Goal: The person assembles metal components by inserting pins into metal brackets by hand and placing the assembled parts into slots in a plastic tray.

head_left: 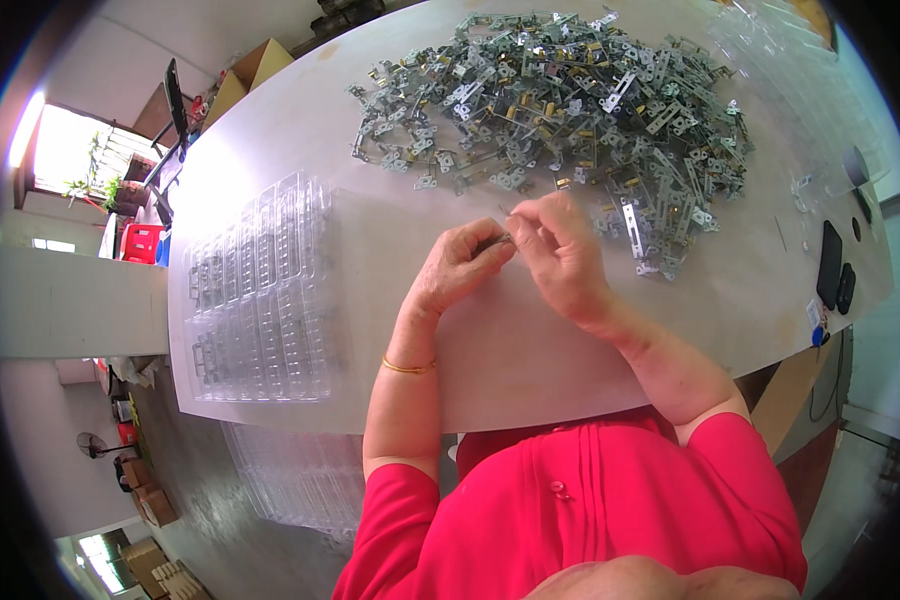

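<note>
Over the middle of the table my left hand (457, 268) is closed in a pinch. A sliver of a small grey metal part (496, 243) shows between its thumb and forefinger. Close against it, my right hand (562, 262) pinches with thumb and forefinger; a thin sliver shows at its fingertips, too small to name. Just beyond both hands spreads a big heap of small stamped metal parts (560, 100), silvery plates with holes and some brass-coloured pieces. One brassy bit (562, 184) lies at the heap's near edge.
Clear plastic trays (270, 290) with rows of pockets lie at the left, some pockets holding metal parts. More clear trays (290, 470) stand below the table's left edge. Clear plastic packaging (800, 90) lies far right, near a black phone (829, 265) and a thin rod (780, 233).
</note>
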The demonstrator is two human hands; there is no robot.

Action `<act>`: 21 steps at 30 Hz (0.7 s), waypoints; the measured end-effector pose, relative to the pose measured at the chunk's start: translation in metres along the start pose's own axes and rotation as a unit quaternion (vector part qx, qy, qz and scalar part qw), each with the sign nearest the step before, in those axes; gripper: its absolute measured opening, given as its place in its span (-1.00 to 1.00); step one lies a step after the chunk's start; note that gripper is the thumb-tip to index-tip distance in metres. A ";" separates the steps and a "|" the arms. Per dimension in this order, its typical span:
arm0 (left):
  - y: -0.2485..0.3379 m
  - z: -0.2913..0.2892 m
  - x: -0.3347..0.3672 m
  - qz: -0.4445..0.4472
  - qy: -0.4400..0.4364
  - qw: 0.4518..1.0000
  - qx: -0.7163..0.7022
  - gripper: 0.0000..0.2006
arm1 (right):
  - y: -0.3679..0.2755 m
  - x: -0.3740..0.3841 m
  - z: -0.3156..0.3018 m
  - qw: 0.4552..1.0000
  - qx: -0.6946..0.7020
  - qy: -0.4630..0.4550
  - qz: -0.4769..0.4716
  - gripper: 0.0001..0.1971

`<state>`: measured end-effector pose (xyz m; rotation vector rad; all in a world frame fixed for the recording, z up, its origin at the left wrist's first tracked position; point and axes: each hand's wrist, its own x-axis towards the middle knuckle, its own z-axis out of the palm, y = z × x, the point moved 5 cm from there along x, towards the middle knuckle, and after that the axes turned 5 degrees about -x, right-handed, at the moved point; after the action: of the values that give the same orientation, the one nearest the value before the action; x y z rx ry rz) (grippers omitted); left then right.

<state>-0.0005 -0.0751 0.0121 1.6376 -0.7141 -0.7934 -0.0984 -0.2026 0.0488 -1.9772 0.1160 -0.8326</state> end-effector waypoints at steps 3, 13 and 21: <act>0.005 -0.003 -0.001 -0.040 0.020 0.994 -0.103 -0.82 | 0.005 0.003 -0.007 0.998 0.015 0.061 0.006 -0.96; -0.009 -0.024 0.001 0.014 0.033 0.952 -0.304 -0.76 | 0.015 -0.008 0.009 0.982 0.093 -0.068 0.150 -0.93; -0.008 -0.022 0.002 0.010 0.022 0.956 -0.291 -0.76 | 0.018 -0.007 0.011 0.979 0.082 -0.085 0.169 -0.92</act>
<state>0.0189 -0.0623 0.0072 1.1061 -0.4082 -0.8509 -0.0928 -0.2010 0.0274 -1.7984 0.2662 -0.4371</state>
